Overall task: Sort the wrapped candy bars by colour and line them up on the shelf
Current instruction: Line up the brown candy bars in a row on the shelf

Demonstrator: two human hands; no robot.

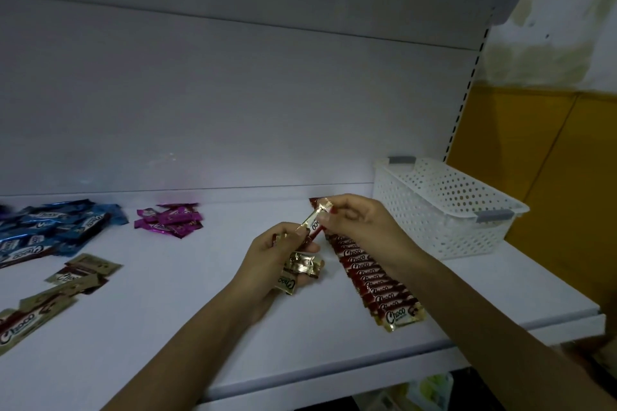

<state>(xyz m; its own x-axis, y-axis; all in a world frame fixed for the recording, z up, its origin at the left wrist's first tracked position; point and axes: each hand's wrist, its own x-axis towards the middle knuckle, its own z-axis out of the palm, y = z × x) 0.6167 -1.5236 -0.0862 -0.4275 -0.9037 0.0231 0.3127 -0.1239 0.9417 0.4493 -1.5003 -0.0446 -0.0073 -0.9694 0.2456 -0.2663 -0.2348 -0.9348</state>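
Left hand (277,260), just above the shelf (167,327), grips a bunch of gold bars (300,265) marked "Choco". Right hand (357,220) pinches the upper end of one tilted gold bar (312,218). An overlapping red-and-gold row (374,280) lies beside them. A blue pile (56,227), purple pile (170,218) and loose gold bars (76,277) lie well left.

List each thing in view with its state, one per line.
Left hand: grips a bunch of bars.
Right hand: pinches a single bar, held above the shelf.
Row of bars: lined up, overlapping.
Blue bars: loose heap.
Purple bars: loose heap.
Scattered gold bars: lying flat, not lined up.
Basket: upright, nothing visible inside.
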